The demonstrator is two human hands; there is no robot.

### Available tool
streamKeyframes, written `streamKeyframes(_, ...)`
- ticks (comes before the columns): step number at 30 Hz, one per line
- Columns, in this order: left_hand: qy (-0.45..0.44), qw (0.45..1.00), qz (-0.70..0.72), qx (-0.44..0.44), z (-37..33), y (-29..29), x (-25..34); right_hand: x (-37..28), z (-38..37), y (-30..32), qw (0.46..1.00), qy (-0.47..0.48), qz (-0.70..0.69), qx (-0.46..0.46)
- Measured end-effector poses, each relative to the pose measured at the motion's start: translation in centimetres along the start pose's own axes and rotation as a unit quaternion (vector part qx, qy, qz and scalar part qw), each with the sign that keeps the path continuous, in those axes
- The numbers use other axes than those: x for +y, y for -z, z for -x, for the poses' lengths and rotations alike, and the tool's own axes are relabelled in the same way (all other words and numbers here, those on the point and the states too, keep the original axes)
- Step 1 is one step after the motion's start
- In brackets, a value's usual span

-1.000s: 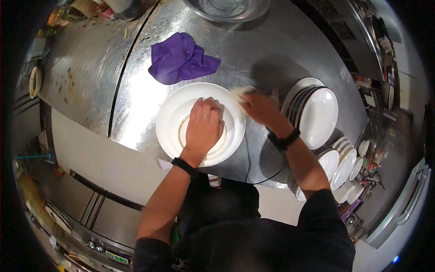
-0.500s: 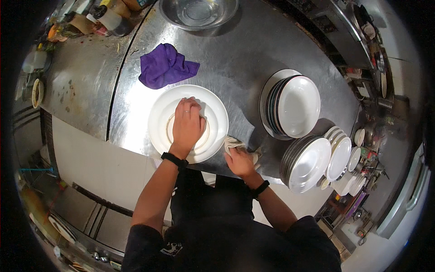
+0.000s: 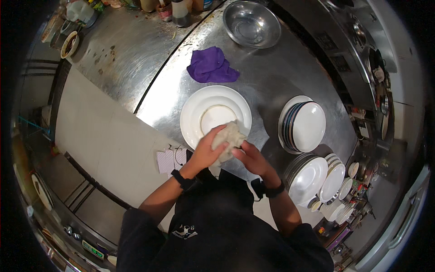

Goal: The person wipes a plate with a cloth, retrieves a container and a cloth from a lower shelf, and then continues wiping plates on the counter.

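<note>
My left hand [image 3: 206, 150] and my right hand [image 3: 253, 159] are together over the near edge of a large white plate [image 3: 191, 111]. Between them is a crumpled off-white cloth [image 3: 232, 137], with the fingers of both hands closed on it. The plate lies flat on the steel table [image 3: 267, 81], its round middle bare; the cloth and left hand hide part of its near rim. Just beyond the plate rests a bunched purple cloth [image 3: 210, 65].
A steel bowl [image 3: 252, 25] stands at the far edge. To the right are stacked plates [image 3: 309, 127], with more plate stacks [image 3: 308, 179] nearer me. Bottles [image 3: 180, 13] line the far left, and a small bowl [image 3: 70, 44] sits at the left table's edge.
My left hand has left the plate's middle and come to the cloth. My right hand has lifted the cloth from the table edge to the plate's near rim. The whole view has shifted.
</note>
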State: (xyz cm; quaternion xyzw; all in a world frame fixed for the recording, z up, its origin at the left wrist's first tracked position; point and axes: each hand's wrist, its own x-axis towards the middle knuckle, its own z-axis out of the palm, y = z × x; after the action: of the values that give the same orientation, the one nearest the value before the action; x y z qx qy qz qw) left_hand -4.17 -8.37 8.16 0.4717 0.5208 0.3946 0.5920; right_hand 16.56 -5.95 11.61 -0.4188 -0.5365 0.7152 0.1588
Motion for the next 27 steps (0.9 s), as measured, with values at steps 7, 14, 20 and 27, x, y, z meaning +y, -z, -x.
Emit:
streamKeyframes(7, -0.011, 0.939, -0.263, 0.222, 1.1, 10.5, -3.1, 2.1, -5.6, -1.2, 0.841, 0.15, 0.499, 0.149)
streamKeyframes(14, -0.059, 0.931, -0.342, 0.111, -7.5, 7.5, -4.3, 2.2, -5.9, -2.3, 0.824, 0.07, 0.553, 0.101)
streamKeyframes(20, -0.101, 0.92, -0.375, -0.061, -12.7, 8.1, -3.0, 2.3, -6.2, -2.2, 0.826, 0.079, 0.551, 0.09)
streamKeyframes(27, -0.055, 0.946, -0.32, 0.018, -5.1, 9.7, -4.5, 0.7, -5.9, -2.3, 0.83, 0.058, 0.544, 0.108)
